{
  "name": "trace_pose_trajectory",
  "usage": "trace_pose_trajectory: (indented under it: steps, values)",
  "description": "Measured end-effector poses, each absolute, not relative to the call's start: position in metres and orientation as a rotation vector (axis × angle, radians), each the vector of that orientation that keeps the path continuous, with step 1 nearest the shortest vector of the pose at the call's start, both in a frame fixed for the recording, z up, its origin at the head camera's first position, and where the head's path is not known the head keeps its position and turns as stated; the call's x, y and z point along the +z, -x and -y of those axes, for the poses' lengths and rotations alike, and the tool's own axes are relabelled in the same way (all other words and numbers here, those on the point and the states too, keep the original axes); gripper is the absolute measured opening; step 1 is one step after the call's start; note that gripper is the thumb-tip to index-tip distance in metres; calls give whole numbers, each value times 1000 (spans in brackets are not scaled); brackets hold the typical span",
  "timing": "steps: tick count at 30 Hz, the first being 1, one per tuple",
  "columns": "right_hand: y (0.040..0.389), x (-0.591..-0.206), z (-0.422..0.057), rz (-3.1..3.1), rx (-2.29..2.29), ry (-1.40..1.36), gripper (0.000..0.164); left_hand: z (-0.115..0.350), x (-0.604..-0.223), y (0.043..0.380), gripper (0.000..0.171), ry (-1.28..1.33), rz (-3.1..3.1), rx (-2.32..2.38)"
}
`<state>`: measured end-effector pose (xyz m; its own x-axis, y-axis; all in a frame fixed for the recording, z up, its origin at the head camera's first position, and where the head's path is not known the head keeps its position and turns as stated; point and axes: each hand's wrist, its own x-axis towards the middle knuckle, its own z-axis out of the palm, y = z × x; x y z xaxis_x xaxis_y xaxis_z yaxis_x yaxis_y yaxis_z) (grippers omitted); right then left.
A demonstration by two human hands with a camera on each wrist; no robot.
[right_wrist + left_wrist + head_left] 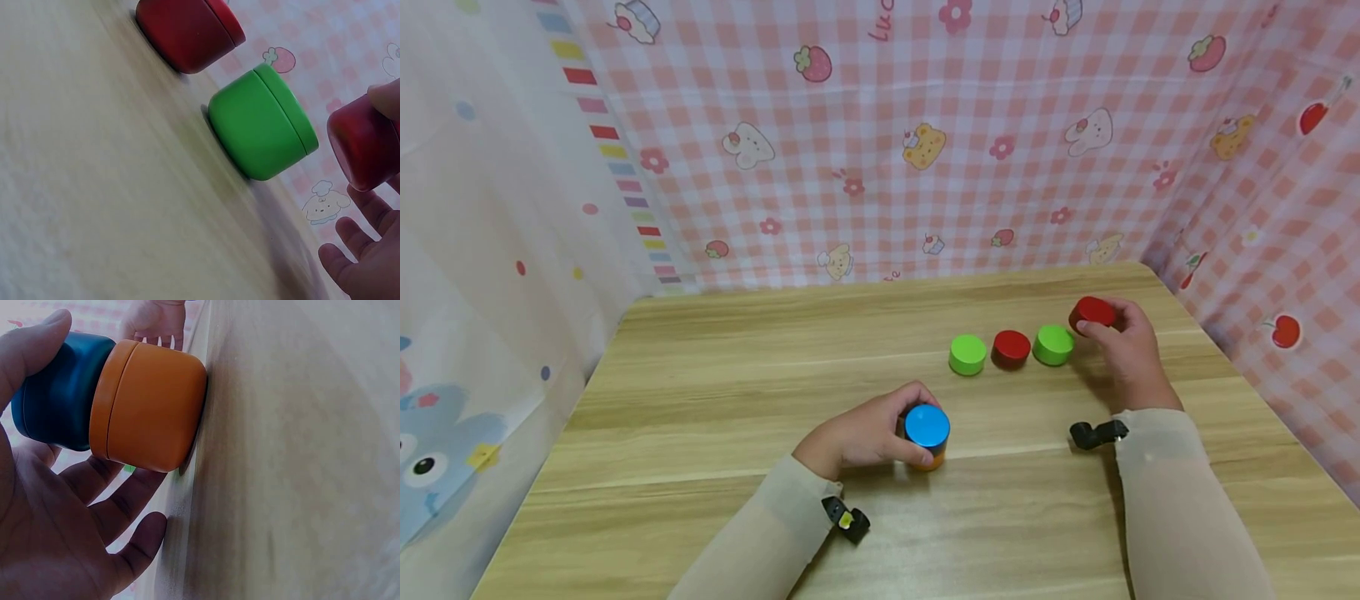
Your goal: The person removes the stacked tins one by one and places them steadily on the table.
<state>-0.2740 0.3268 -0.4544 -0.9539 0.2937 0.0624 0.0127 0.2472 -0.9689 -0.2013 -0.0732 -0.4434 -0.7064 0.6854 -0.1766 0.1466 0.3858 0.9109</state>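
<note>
A small round blue tin (927,425) sits upright on top of an orange tin (150,406), which stands on the table. My left hand (868,432) grips the blue tin, thumb on its near side and fingers round the far side. Farther right, my right hand (1133,354) pinches a red tin (1092,311) between thumb and fingers. In the right wrist view this held red tin (362,144) is up off the table. Just left of it stands a green tin (1054,346), apart from the held one.
A second red tin (1011,350) and another green tin (967,355) continue the row to the left. The wooden table (737,358) ends at a pink checked cloth (865,117) behind, with cloth hanging at both sides too.
</note>
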Motion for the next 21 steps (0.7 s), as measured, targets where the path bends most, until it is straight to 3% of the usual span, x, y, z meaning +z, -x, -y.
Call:
trace_pose_trajectory:
  steps: [21]
  values:
    - [273, -458, -334, 2361, 1717, 440, 55, 73, -443, 201, 49, -708, -2120, 1292]
